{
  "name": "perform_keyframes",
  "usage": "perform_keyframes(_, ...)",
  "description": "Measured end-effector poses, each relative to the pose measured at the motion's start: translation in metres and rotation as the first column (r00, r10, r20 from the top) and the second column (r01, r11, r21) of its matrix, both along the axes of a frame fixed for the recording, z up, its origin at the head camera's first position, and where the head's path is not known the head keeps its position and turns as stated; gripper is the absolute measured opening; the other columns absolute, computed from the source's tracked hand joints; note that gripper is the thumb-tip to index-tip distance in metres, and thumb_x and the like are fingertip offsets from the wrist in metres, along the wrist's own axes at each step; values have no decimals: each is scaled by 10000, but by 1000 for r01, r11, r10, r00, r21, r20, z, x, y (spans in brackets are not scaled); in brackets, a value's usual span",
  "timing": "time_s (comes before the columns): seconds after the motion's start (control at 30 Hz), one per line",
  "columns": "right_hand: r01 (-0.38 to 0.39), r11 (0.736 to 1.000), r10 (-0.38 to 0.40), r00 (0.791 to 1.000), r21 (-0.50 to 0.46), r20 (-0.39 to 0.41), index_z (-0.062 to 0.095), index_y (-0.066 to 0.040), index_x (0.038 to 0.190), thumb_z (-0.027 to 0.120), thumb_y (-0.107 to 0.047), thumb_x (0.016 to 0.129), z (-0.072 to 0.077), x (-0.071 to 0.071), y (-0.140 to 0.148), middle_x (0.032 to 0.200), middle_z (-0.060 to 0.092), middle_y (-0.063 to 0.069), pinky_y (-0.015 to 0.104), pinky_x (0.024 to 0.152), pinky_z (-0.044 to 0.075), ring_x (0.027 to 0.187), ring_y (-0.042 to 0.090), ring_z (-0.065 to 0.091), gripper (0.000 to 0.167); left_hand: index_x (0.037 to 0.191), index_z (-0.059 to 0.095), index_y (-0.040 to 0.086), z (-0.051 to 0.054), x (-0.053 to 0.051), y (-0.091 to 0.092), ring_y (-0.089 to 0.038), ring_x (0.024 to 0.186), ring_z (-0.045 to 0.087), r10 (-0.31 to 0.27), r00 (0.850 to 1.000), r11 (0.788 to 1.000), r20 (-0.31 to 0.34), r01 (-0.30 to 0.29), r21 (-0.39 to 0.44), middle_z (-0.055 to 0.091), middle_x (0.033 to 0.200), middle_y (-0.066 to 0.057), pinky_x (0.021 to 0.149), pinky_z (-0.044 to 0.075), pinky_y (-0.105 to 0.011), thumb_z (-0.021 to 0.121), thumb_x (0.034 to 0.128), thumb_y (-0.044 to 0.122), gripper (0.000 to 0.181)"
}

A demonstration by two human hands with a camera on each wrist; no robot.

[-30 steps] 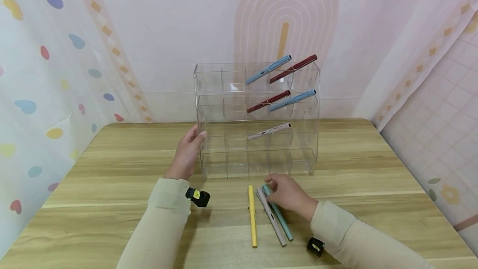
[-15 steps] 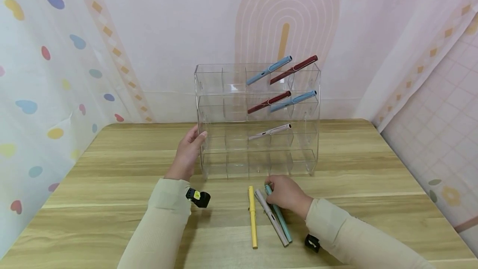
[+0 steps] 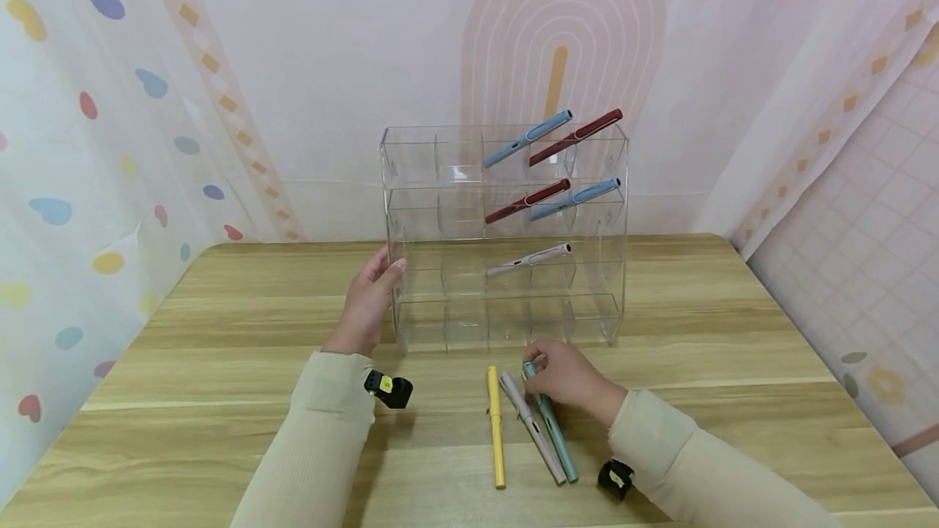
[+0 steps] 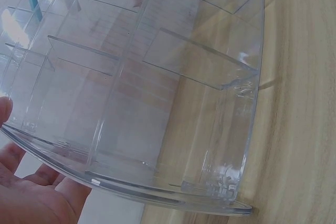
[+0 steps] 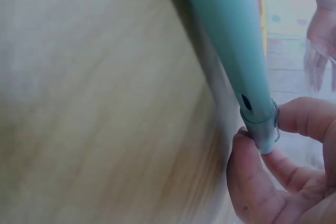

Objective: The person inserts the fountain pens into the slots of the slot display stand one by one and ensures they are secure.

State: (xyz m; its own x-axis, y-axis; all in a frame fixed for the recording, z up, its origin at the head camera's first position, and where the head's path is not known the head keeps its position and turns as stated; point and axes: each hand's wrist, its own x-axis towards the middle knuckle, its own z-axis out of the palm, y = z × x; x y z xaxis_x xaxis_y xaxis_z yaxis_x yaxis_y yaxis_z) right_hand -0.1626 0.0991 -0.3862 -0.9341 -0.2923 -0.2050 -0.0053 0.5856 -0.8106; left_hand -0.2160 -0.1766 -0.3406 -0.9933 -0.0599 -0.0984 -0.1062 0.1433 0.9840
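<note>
Currently, Two Holds at Once

From where I sit, a pale patterned curtain (image 3: 330, 88) fills the back of my head feed. Below it spreads a wooden table (image 3: 183, 398), and on that a clear rack (image 3: 465, 322) stands upright in four tiers. The left hand (image 3: 367, 300) grips the rack's left side wall, thumb in front and fingers round the outside. Near the rack's foot, the right hand (image 3: 570, 381) pinches the clip end of a teal pen (image 3: 555, 434) between thumb and fingers; my right wrist feed shows it close up. That pen sits in front of the rack, slanting toward me, though I can't tell whether any of it is off the wood. A grey pen (image 3: 533, 429) lies just beside it on the left, and a yellow pen (image 3: 495, 428) lies farther left, apart from both. Five more lean in the rack, upper ends to the right: a blue pen (image 3: 528, 138) and a red pen (image 3: 575, 137) on top, a second red pen (image 3: 528, 202) and second blue pen (image 3: 575, 199) one tier down, then a pale pen (image 3: 530, 258) in the third.
</note>
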Motion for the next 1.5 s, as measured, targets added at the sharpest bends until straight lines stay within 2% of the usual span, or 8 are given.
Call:
perform_keyframes(0.2,50,997,-48,998,-64,33,602,14,1109,658,17,788,5,-3,6,820,582,84,267,503,450,557,140,492,326,1548,223,235,1,0,0,-309,1436,213,0,1000,1000,-5,0,5,277,1555,-97,1137,152,-574,424,1037,337,558)
perform_keyframes(0.37,94,987,-92,995,-128,26,569,47,1140,618,38,822,18,-7,13,839,553,98,296,546,495,594,156,508,322,1553,202,227,1,0,0,-313,1442,197,-4,1000,1000,2,4,2,254,1568,-97,1140,147,-573,415,1041,328,564)
perform_keyframes(0.6,166,951,-175,984,-261,-11,498,79,1187,594,31,855,42,-13,30,886,519,104,331,639,541,696,160,541,348,1549,223,205,-1,-1,0,-305,1436,214,-1,1000,1000,-10,1,3,276,1555,-110,1144,170,-546,419,1042,314,555)
perform_keyframes(0.77,243,913,-277,959,-327,-61,499,72,1207,597,26,880,56,-16,41,909,552,79,308,670,560,741,117,563,345,1548,224,192,-2,-2,-1,-300,1434,221,-5,1000,1000,-18,5,3,283,1554,-101,1145,185,-531,416,1044,303,551)
perform_keyframes(1.0,323,858,-401,907,-399,-127,468,61,1205,594,11,902,74,-15,53,939,546,56,271,709,564,734,22,587,332,1548,227,204,-1,-1,-1,-310,1434,218,-6,1000,1000,-15,6,13,264,1563,-110,1140,192,-541,413,1045,301,545)
perform_keyframes(1.13,366,791,-497,852,-490,-166,472,49,1163,604,32,893,82,-17,57,897,540,-6,216,669,551,704,-11,600,301,1547,232,203,-2,-1,-1,-307,1431,228,-7,1000,1000,-22,7,10,275,1560,-105,1141,202,-528,417,1042,314,549)
perform_keyframes(1.37,402,612,-667,725,-681,-171,519,-76,1040,617,84,861,93,-22,61,822,567,-45,183,642,544,706,26,618,259,1543,245,187,-3,-3,0,-316,1425,240,3,1000,1000,-24,-3,-5,292,1551,-115,1138,206,-530,418,1043,302,541)
perform_keyframes(1.5,383,520,-727,667,-763,-161,529,-132,1004,628,79,861,96,-25,63,848,562,-15,176,634,540,723,44,617,274,1539,256,180,-3,-3,0,-318,1423,241,6,1000,1000,-20,-6,-2,295,1550,-117,1137,201,-535,420,1043,297,535)
